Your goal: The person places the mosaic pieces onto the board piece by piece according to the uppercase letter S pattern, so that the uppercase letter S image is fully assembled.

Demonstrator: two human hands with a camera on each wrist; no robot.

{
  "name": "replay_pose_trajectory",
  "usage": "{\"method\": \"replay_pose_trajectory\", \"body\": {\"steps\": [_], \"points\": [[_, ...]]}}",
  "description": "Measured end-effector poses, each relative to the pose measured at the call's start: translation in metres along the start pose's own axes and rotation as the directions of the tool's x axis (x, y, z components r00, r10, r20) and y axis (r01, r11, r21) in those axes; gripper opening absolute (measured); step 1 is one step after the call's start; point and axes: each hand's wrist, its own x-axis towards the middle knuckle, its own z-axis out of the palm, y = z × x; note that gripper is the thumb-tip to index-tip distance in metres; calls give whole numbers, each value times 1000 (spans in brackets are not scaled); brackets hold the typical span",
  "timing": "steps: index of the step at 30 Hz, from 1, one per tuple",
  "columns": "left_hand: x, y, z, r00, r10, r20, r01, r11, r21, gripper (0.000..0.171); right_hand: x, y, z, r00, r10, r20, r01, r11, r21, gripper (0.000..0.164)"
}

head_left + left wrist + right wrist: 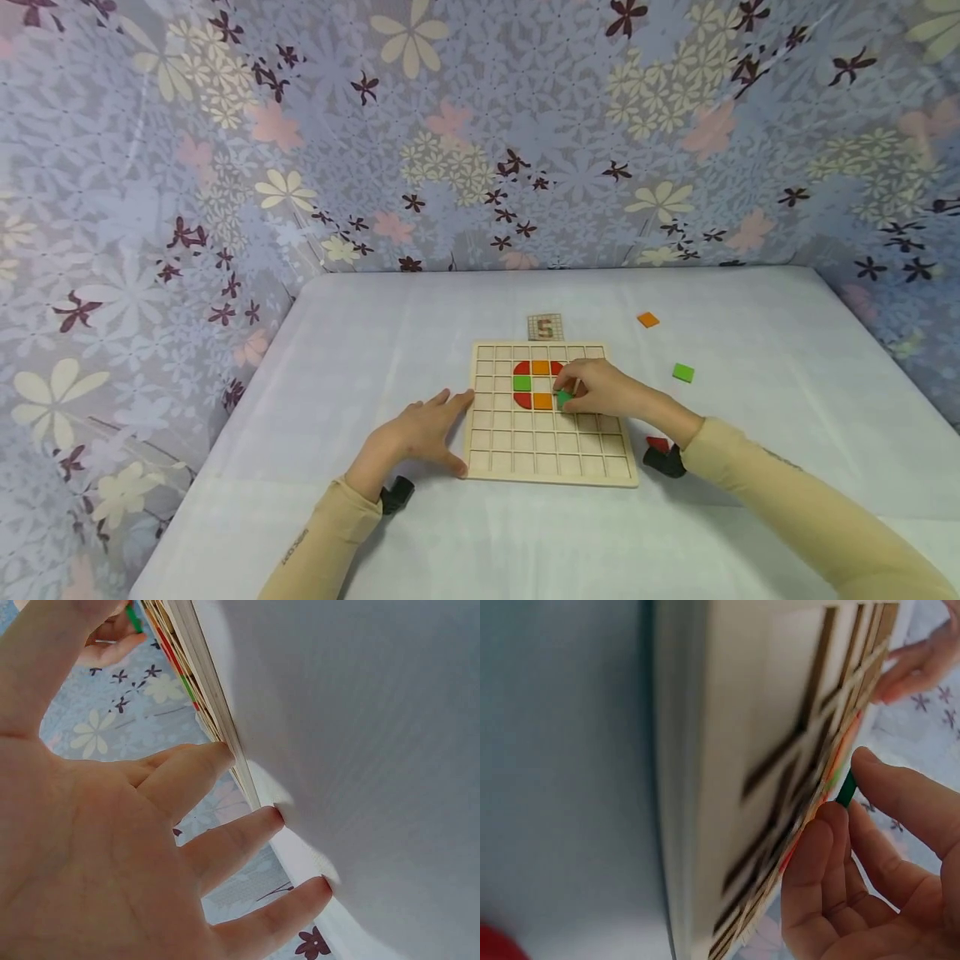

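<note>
A wooden grid board (551, 467) lies on the white-covered table. My right hand (603, 387) is over its upper middle, pinching a dark green tile (846, 789) between thumb and fingertips, close over the grid in the head view. Beside it, set in the cells, are orange tiles (540, 367), a light green tile (522, 383) and round-cornered red tiles (522, 401). My left hand (426, 429) is spread at the board's left side, thumb near the lower corner. In the left wrist view a fingertip (222, 754) rests at the board's edge.
Behind the board lies a small pattern card (545, 327) with a coloured figure on a grid. To the right lie an orange tile (648, 319), a green tile (683, 372) and a red piece (657, 443) near the right wrist. Flowered fabric (465, 167) hangs behind the table.
</note>
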Motion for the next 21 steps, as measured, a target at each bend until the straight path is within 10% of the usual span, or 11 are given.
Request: {"method": "replay_pose_trajectory", "body": {"steps": [21], "points": [[1,0,2,1000,-4,-10,4,1000,19,110,8,-4,7,1000,16,17,-15,999,-47,20]]}}
